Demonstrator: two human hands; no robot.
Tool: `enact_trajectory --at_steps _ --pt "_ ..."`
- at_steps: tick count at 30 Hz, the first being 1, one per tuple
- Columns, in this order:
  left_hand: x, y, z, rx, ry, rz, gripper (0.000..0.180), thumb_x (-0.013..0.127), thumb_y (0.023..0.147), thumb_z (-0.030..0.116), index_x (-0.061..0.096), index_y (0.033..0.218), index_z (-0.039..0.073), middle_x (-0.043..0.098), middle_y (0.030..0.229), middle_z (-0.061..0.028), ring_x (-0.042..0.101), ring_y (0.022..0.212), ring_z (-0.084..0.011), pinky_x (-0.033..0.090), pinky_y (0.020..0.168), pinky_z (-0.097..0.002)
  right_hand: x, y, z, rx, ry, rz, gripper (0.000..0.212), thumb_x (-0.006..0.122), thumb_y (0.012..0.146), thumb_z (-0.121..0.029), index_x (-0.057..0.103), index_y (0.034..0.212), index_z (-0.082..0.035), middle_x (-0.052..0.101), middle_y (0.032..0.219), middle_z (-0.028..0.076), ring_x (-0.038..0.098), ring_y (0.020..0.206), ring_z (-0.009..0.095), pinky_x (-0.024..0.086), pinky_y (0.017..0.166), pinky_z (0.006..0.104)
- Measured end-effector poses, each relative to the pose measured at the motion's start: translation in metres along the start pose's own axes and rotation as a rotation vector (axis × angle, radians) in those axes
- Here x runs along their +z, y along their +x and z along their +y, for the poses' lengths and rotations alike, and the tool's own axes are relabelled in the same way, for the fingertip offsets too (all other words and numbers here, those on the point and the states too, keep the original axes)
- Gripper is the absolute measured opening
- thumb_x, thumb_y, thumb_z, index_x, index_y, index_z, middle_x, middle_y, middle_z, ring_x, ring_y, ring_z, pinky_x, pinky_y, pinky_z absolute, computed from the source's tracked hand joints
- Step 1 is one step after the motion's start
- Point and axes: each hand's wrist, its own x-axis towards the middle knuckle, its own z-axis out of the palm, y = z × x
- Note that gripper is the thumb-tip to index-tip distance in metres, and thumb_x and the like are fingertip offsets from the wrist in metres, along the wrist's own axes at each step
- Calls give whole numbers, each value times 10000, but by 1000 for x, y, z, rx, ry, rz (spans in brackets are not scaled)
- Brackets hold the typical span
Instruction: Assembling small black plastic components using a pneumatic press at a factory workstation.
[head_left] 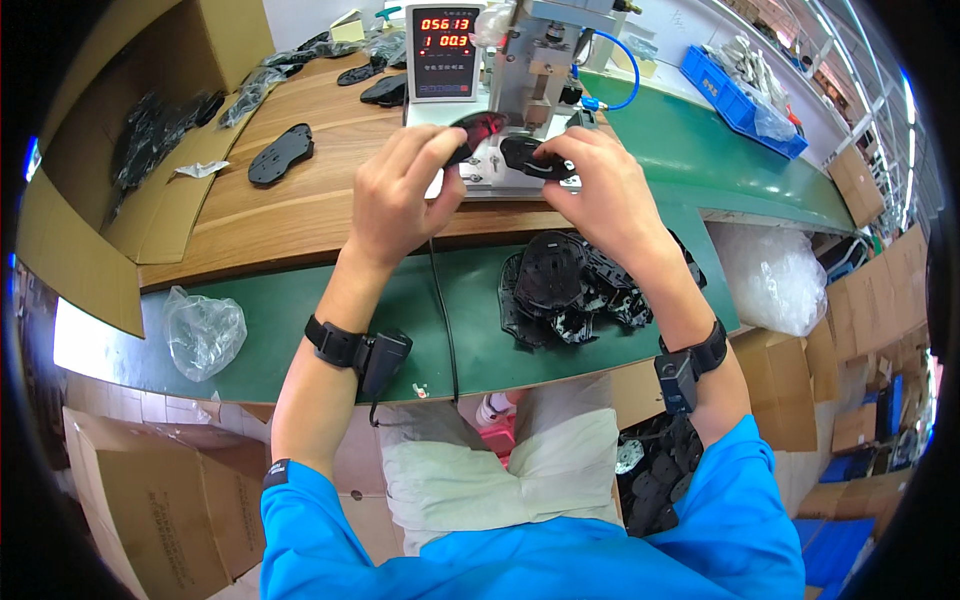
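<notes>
Up at the bench press (545, 75), both my hands are raised and closed. My left hand (403, 188) pinches a glossy black curved plastic shell (478, 135), which catches a red reflection. Between the thumb and fingers of my right hand (605, 188) is a black plastic base part (522, 156), held just in front of the press at its metal base plate (487, 178). The two parts are apart, with a small gap between them. Below my right wrist, a pile of black plastic parts (555, 275) lies on the green bench top.
A control box with a red digital display (443, 50) stands left of the press. One flat black plate (281, 155) lies on the wooden board (330, 200). An open carton (80, 240), a clear plastic bag (204, 333), a blue tray (735, 105) and a black cable (442, 320) are around.
</notes>
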Motion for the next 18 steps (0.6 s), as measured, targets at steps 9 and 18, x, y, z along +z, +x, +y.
enact_trajectory --at_steps 9,18 --pt "36 -7 39 156 50 -301 431 726 814 33 710 1238 108 730 1260 -91 715 1155 -304 607 939 -417 -28 -85 -20 101 58 43 385 764 762 -11 713 1143 -20 692 1075 130 666 1080 338 568 902 437" --pt "61 4 68 -6 304 -445 392 641 882 59 683 1271 90 718 1267 -153 685 1166 -322 586 970 -435 -14 -108 -19 56 108 -35 474 712 828 -83 662 1291 4 666 1187 165 643 1137 348 577 938 452"
